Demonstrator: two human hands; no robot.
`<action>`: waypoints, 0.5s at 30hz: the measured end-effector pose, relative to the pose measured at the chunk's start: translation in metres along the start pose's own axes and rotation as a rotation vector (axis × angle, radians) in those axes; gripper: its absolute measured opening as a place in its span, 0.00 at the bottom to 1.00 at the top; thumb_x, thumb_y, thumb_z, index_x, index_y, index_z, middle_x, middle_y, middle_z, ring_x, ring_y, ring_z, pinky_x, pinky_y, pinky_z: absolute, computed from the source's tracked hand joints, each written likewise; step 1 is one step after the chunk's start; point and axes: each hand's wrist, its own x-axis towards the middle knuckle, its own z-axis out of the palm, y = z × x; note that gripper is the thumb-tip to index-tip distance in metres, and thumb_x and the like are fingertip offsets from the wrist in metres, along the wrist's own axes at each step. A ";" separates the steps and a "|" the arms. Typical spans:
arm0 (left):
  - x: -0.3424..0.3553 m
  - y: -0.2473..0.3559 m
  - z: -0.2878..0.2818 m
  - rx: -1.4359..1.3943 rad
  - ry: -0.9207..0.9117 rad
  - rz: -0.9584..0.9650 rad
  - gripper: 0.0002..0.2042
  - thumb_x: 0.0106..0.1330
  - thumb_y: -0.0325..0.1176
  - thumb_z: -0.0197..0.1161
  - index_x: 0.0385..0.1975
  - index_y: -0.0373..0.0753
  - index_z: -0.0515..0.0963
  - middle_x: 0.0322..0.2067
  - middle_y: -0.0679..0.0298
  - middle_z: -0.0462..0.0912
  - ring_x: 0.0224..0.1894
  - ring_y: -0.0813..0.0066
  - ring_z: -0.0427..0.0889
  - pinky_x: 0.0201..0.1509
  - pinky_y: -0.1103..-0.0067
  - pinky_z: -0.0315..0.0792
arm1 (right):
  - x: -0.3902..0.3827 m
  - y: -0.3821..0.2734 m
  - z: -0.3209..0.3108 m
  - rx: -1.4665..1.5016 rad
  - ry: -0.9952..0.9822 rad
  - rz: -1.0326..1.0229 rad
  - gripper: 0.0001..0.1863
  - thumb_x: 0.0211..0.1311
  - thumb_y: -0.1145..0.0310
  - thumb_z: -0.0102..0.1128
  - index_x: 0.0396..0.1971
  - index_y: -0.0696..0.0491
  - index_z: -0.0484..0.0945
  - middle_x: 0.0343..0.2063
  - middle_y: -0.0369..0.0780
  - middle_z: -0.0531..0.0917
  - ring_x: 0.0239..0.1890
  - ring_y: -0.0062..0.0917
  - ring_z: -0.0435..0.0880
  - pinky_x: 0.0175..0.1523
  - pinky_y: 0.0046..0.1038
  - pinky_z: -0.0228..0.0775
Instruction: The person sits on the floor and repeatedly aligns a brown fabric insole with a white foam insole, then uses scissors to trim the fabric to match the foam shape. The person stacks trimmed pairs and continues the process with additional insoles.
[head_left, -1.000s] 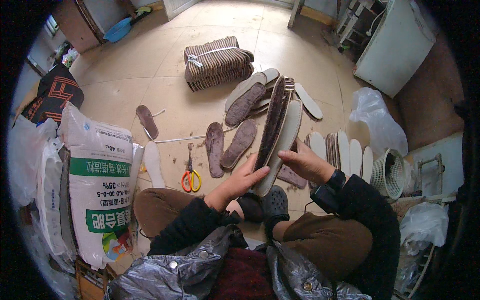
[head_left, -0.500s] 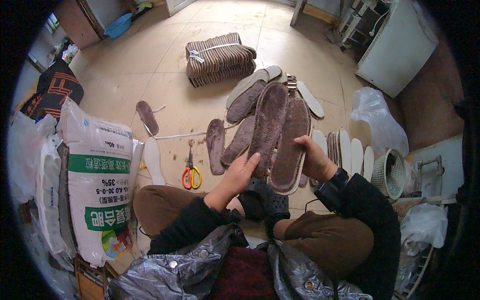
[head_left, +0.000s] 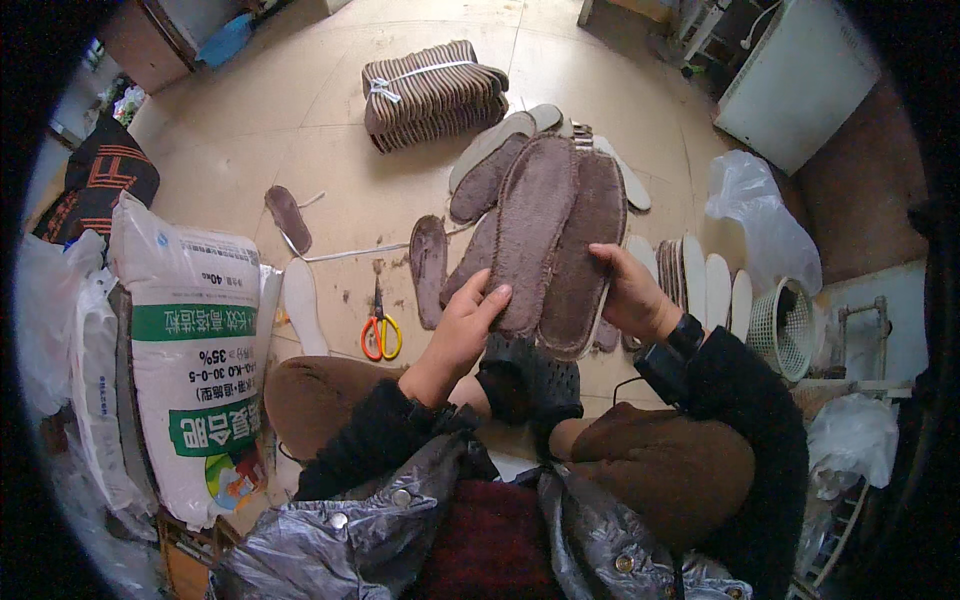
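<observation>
My left hand (head_left: 468,330) grips the lower left part of a brown fleece insole (head_left: 532,215), thumb on its furry face. My right hand (head_left: 635,298) holds a second brown fleece insole (head_left: 572,315) by its right edge, a pale layer showing along its side. The two insoles stand side by side, fleece toward me, overlapping slightly. Behind them lie loose brown and white insoles (head_left: 428,260) on the tiled floor. Orange and yellow scissors (head_left: 385,330) lie to the left of my left hand.
A tied insole bundle (head_left: 435,95) sits at the back. A row of white insoles (head_left: 716,290), a plastic basket (head_left: 775,330) and a plastic bag (head_left: 750,220) are at right. A large white sack (head_left: 190,270) stands at left, near a white insole (head_left: 300,305).
The insoles in my hands have turned from edge-on to fleece side facing me and fanned apart. Both hands and the insoles now sit slightly higher in the picture.
</observation>
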 end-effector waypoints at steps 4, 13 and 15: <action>-0.004 0.004 0.003 -0.013 -0.061 -0.105 0.18 0.71 0.38 0.49 0.54 0.33 0.65 0.41 0.63 0.77 0.33 0.82 0.76 0.29 0.85 0.71 | 0.001 0.002 0.002 0.036 -0.004 -0.034 0.19 0.66 0.64 0.47 0.50 0.60 0.69 0.46 0.42 0.79 0.48 0.31 0.78 0.58 0.36 0.66; -0.009 0.005 0.014 0.036 0.023 -0.123 0.16 0.72 0.40 0.47 0.52 0.36 0.66 0.39 0.66 0.75 0.32 0.84 0.75 0.23 0.86 0.70 | 0.001 -0.001 0.004 -0.062 0.048 -0.131 0.20 0.65 0.65 0.50 0.54 0.56 0.66 0.50 0.42 0.77 0.50 0.31 0.77 0.57 0.37 0.68; -0.010 0.005 0.014 -0.045 0.032 -0.081 0.15 0.72 0.39 0.46 0.52 0.37 0.65 0.39 0.66 0.76 0.32 0.85 0.75 0.23 0.87 0.69 | 0.001 -0.002 0.004 -0.073 -0.048 -0.163 0.22 0.66 0.64 0.47 0.57 0.57 0.65 0.52 0.42 0.75 0.51 0.29 0.76 0.58 0.35 0.67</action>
